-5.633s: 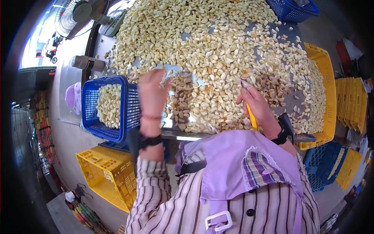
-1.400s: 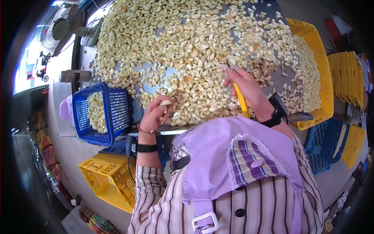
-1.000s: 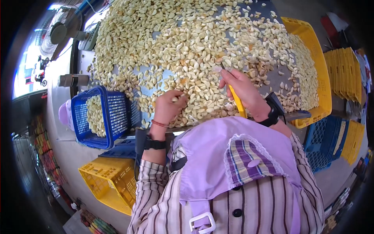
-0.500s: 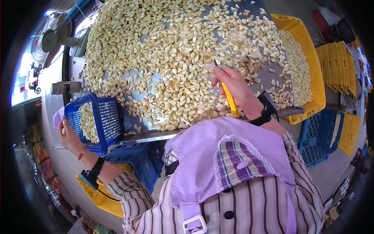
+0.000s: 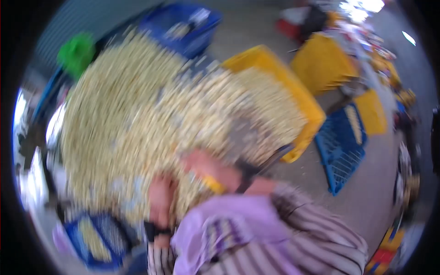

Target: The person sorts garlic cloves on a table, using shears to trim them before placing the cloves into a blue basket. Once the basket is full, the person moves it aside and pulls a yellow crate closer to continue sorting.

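Peeled garlic cloves (image 5: pixel 105 105) lie in a wide heap on the metal table, smeared by motion. My right hand (image 5: pixel 201 164) is over the near part of the heap, closed around a knife whose yellow handle (image 5: pixel 213 184) sticks out below the palm; its blade does not show through the blur. Just left of it, my left hand (image 5: pixel 162 190) is low at the cloves, its fingers too blurred to read. Near the table's left corner hangs a blue basket (image 5: pixel 120 236) with cloves inside.
A yellow crate (image 5: pixel 311 107) full of cloves adjoins the table's right side. A blue tub (image 5: pixel 153 20) stands at the far edge, with a green object (image 5: pixel 75 55) to its left. Stacked yellow crates (image 5: pixel 321 62) and a blue crate (image 5: pixel 332 158) are on the right.
My left hand has left the blue basket and come to the cloves beside my right hand. The view has swung, bringing the far blue tub into sight. The knife stays in my right hand.
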